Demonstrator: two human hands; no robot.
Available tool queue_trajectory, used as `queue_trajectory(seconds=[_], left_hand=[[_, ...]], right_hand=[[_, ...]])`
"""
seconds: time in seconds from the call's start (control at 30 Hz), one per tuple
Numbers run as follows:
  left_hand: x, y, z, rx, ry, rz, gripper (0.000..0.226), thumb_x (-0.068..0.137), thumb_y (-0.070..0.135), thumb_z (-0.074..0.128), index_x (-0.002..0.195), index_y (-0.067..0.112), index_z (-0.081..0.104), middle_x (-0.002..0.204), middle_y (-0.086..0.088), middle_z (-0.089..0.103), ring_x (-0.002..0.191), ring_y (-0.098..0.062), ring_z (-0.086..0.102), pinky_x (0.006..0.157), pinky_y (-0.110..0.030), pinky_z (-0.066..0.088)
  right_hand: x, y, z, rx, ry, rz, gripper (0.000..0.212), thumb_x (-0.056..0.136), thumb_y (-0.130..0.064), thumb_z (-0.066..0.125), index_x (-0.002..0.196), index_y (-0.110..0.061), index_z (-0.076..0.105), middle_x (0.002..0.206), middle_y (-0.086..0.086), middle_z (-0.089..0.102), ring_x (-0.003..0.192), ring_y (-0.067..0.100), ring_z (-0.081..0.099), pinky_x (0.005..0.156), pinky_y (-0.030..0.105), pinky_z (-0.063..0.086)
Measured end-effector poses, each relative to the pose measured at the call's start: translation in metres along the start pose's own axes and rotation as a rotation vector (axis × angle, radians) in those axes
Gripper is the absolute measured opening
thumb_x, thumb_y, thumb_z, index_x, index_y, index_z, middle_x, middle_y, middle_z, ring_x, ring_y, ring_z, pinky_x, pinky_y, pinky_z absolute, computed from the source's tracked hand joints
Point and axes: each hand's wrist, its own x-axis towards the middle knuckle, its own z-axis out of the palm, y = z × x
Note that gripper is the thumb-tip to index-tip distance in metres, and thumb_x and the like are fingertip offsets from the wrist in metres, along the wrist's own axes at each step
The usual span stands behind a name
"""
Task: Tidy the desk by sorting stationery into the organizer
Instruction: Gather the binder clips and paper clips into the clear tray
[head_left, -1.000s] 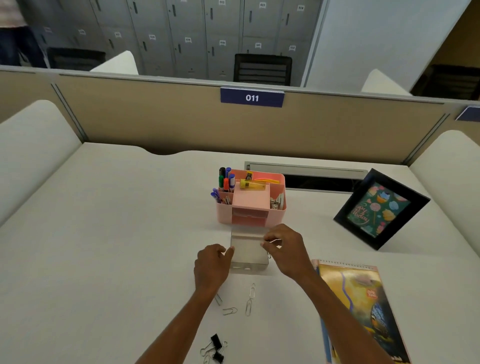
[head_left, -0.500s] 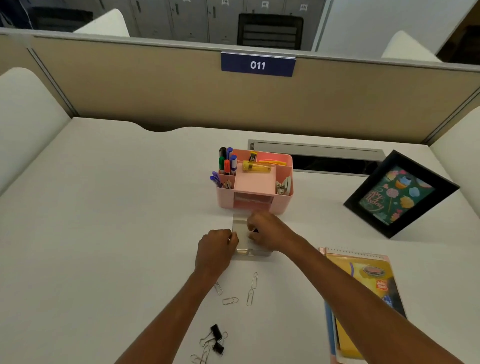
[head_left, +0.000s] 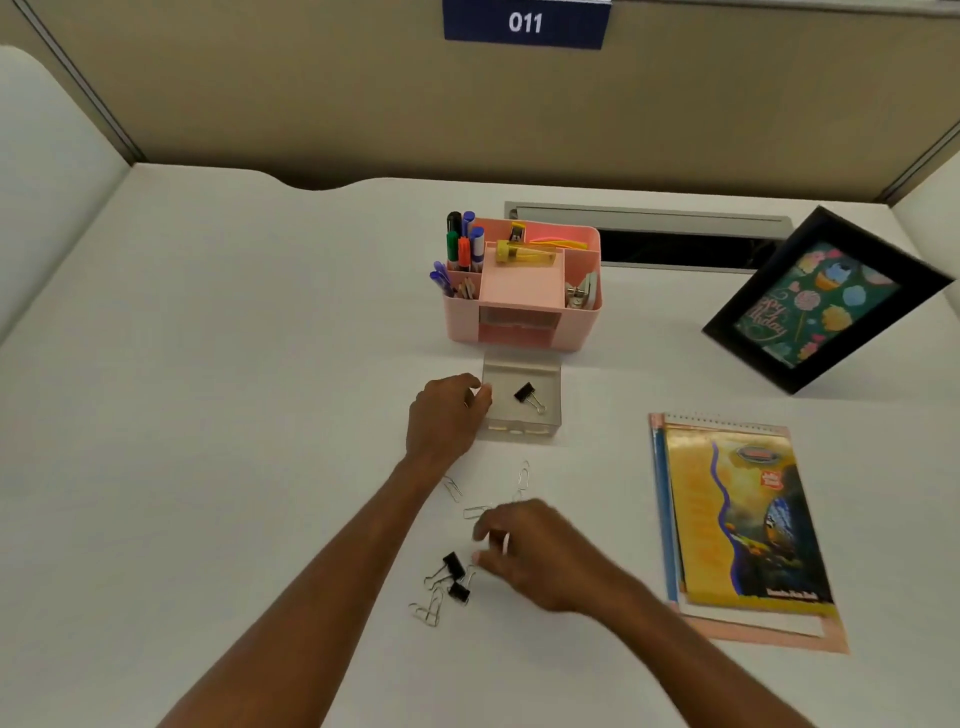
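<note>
A pink organizer (head_left: 582, 317) stands mid-desk with markers, pens and a yellow tube in its compartments. Its clear drawer (head_left: 550, 415) lies pulled out on the desk in front of it, with one black binder clip (head_left: 525, 393) inside. My left hand (head_left: 447, 415) holds the drawer's left edge with curled fingers. My right hand (head_left: 540, 556) hovers low over the desk, thumb and fingers slightly apart and holding nothing, just right of two black binder clips (head_left: 454, 574). Several silver paper clips (head_left: 475, 512) lie scattered between the drawer and the clips.
A stack of notebooks (head_left: 748, 525) lies at the right. A black picture frame (head_left: 826, 301) leans at the back right. A cable slot (head_left: 675, 244) runs behind the organizer. Beige partition walls close off the back and sides.
My right hand left a binder clip in the drawer and drew back toward me, down to the clips near the front. My left hand stayed on the drawer. The camera tilted down.
</note>
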Motion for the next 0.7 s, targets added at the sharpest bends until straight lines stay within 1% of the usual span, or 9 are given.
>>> queue_trajectory(seconds=[0.07,0.13,0.2,0.3,0.4,0.47,0.53,0.6,0.7], left_hand=[[0.000,-0.003,0.001,-0.049,-0.008,-0.025,0.035,0.090,0.046,0.054,0.100,0.018,0.070,0.088,0.000,0.073,0.080,-0.018,0.066,0.077,-0.035,0.053],[0.001,-0.007,0.001,-0.115,-0.012,-0.046,0.037,0.088,0.048,0.056,0.100,0.016,0.071,0.089,0.001,0.073,0.080,-0.014,0.066,0.078,-0.035,0.055],[0.000,-0.011,0.001,-0.186,-0.013,-0.055,0.035,0.086,0.045,0.060,0.097,0.014,0.072,0.088,0.001,0.073,0.079,-0.010,0.066,0.079,-0.034,0.055],[-0.004,-0.017,-0.001,-0.268,-0.044,-0.029,0.031,0.086,0.039,0.064,0.098,0.011,0.072,0.087,0.002,0.072,0.079,-0.006,0.065,0.080,-0.030,0.055],[-0.014,-0.021,-0.011,-0.308,-0.057,-0.049,0.037,0.085,0.044,0.063,0.104,0.013,0.069,0.096,0.006,0.069,0.081,-0.002,0.062,0.075,-0.018,0.051],[-0.028,-0.028,-0.024,-0.279,-0.009,-0.046,0.029,0.087,0.038,0.063,0.103,0.015,0.068,0.096,0.009,0.066,0.079,0.002,0.060,0.071,-0.012,0.047],[-0.051,-0.038,-0.040,-0.215,0.053,-0.015,0.014,0.087,0.027,0.064,0.097,0.017,0.067,0.092,0.008,0.066,0.077,0.000,0.060,0.070,-0.020,0.051],[-0.083,-0.046,-0.054,-0.131,0.071,0.045,0.004,0.085,0.018,0.065,0.089,0.020,0.065,0.084,0.009,0.063,0.074,-0.003,0.059,0.068,-0.028,0.053],[-0.136,-0.053,-0.061,-0.023,-0.045,0.103,0.006,0.082,0.025,0.066,0.084,0.028,0.061,0.080,0.016,0.055,0.075,-0.002,0.054,0.068,-0.027,0.049]], right_hand=[[-0.002,-0.005,0.019,-0.044,-0.036,-0.016,0.016,0.089,-0.036,0.061,0.102,-0.027,0.057,0.097,-0.006,0.058,0.093,0.019,0.057,0.076,0.032,0.044],[0.001,-0.008,0.031,-0.136,-0.036,-0.041,0.031,0.092,-0.037,0.057,0.120,-0.026,0.051,0.112,-0.002,0.054,0.101,0.023,0.055,0.080,0.034,0.043],[0.006,-0.009,0.041,-0.239,0.013,-0.050,0.038,0.094,-0.034,0.054,0.129,-0.020,0.046,0.118,0.003,0.050,0.098,0.027,0.057,0.075,0.035,0.043],[0.016,-0.011,0.054,-0.351,0.078,-0.082,0.026,0.093,-0.024,0.056,0.116,-0.011,0.050,0.113,0.010,0.047,0.086,0.030,0.058,0.062,0.034,0.038],[0.020,-0.013,0.057,-0.388,0.100,-0.087,0.028,0.088,-0.018,0.063,0.111,-0.008,0.051,0.113,0.013,0.049,0.088,0.032,0.059,0.062,0.034,0.036],[0.020,-0.015,0.055,-0.393,0.108,-0.074,0.024,0.088,-0.016,0.064,0.107,-0.006,0.052,0.110,0.013,0.051,0.090,0.032,0.058,0.063,0.034,0.034],[0.022,-0.015,0.053,-0.347,0.122,-0.053,0.015,0.088,-0.014,0.060,0.099,-0.007,0.053,0.105,0.011,0.052,0.088,0.031,0.058,0.063,0.034,0.034],[0.025,-0.013,0.051,-0.273,0.129,-0.010,0.005,0.090,-0.013,0.053,0.092,-0.009,0.052,0.100,0.006,0.052,0.084,0.028,0.056,0.064,0.036,0.040],[0.027,-0.010,0.049,-0.189,0.118,0.040,0.004,0.090,-0.014,0.049,0.090,-0.012,0.053,0.098,0.002,0.052,0.083,0.024,0.054,0.070,0.036,0.043]])
